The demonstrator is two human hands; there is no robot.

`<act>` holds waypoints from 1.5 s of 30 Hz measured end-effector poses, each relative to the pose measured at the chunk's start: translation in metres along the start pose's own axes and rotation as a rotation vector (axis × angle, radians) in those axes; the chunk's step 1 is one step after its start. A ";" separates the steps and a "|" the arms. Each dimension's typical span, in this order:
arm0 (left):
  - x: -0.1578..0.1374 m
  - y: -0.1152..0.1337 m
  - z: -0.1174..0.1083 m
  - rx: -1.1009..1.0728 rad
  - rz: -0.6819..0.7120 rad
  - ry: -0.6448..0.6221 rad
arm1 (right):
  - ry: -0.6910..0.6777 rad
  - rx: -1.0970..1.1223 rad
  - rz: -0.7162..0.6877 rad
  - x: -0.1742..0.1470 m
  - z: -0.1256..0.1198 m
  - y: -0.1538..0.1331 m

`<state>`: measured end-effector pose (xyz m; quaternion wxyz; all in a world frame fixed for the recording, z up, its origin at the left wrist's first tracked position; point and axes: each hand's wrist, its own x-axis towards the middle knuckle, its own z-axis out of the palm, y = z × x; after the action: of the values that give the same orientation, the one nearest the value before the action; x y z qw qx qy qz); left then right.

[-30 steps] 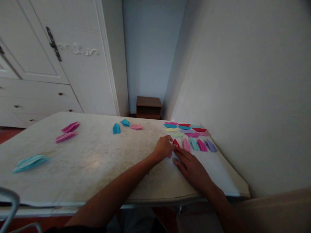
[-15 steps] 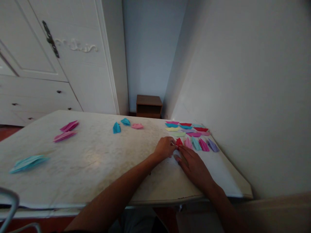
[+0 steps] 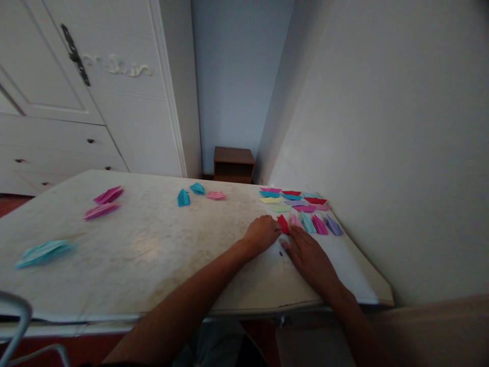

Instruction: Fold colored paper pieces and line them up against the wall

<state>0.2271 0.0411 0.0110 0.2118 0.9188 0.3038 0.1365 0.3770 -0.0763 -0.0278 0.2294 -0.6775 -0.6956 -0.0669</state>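
Note:
A small red folded paper [image 3: 282,224] lies on the table at the left end of a row of folded papers. My left hand [image 3: 263,234] is closed, with its fingertips at the left edge of this paper. From the other side, my right hand [image 3: 312,259] lies low over the table, fingers stretched out and their tips beside the red paper. To the right in the same row are a pink folded paper [image 3: 295,221], a pale teal one [image 3: 308,223], a magenta one [image 3: 319,225] and a purple one [image 3: 333,226].
Behind the row lie several flat paper boats [image 3: 293,203]. Blue folded papers [image 3: 184,198] and a pink one [image 3: 216,195] sit mid-table [image 3: 153,285]. Pink bundles [image 3: 102,210] and a teal bundle [image 3: 46,253] lie left. A wall [image 3: 382,153] borders the right.
Both hands have shifted slightly to the right around the red folded paper, which shows more fully and sits closer to the pink one. The view has tilted a little.

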 end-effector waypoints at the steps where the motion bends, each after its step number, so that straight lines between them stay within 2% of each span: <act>1: 0.000 0.001 0.000 0.015 -0.001 -0.001 | -0.004 0.009 0.007 0.000 0.000 0.001; 13: -0.004 0.005 0.007 0.019 -0.016 0.063 | -0.012 0.057 -0.016 0.002 -0.009 0.002; 18: -0.007 -0.001 0.008 -0.090 0.014 0.126 | 0.021 0.089 -0.015 -0.002 -0.012 -0.001; 22: -0.022 -0.007 0.002 -0.223 0.005 0.189 | 0.067 0.171 0.008 -0.003 -0.013 -0.012; 25: -0.046 -0.013 -0.012 -0.261 -0.008 0.223 | 0.107 0.252 0.048 0.002 -0.013 -0.029; 29: -0.095 -0.035 -0.039 -0.262 -0.057 0.314 | 0.116 0.333 0.010 0.020 -0.013 -0.063; 33: -0.153 -0.069 -0.064 -0.260 -0.170 0.475 | 0.062 0.423 -0.119 0.048 -0.012 -0.113; 36: -0.196 -0.094 -0.078 -0.298 -0.259 0.570 | -0.011 0.530 -0.237 0.072 -0.002 -0.156; 41: -0.254 -0.127 -0.093 -0.273 -0.403 0.704 | -0.212 0.674 -0.378 0.117 0.041 -0.231; 45: -0.280 -0.141 -0.096 -0.275 -0.430 0.794 | -0.322 0.731 -0.519 0.148 0.082 -0.303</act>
<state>-0.0979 0.0004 -0.0062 0.2224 0.6753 0.5238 0.4692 0.0673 0.0694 0.0257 0.3178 -0.3582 -0.8464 0.2329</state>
